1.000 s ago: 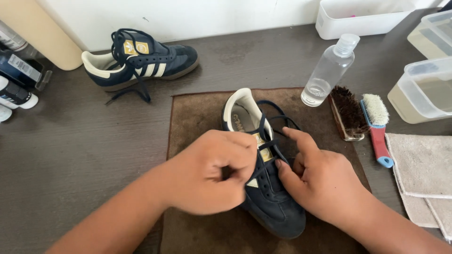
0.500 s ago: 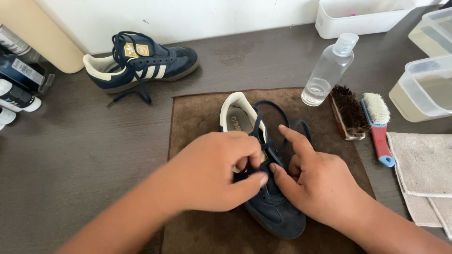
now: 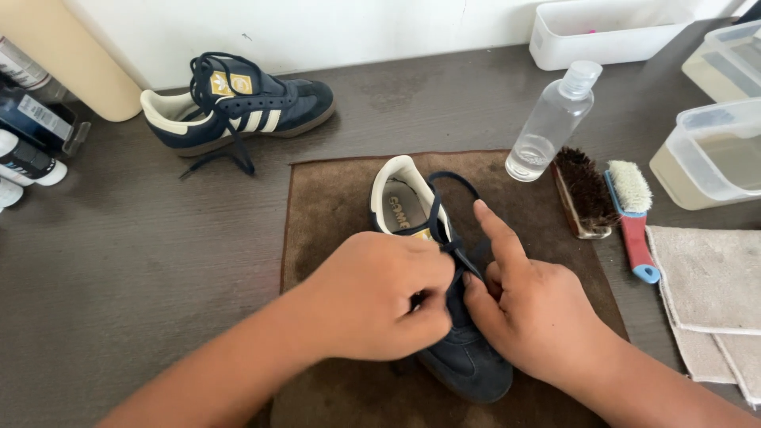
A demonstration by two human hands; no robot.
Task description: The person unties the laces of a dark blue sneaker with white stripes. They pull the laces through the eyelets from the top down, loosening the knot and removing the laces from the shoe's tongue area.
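Shoe, navy with a cream collar, lies on a brown mat at the near edge of the dark table; the left hand has its fingers pinched together on the dark lace over the tongue, and the right hand grips beside it with its forefinger raised. Past the mat stand a bottle, two brushes and folded cloths to the right. Farthest, a second shoe rests by the wall.

Right index finger now raised straight off the shoe; lace loop (dark blue) pulled narrower; left hand closed tighter over the laces.
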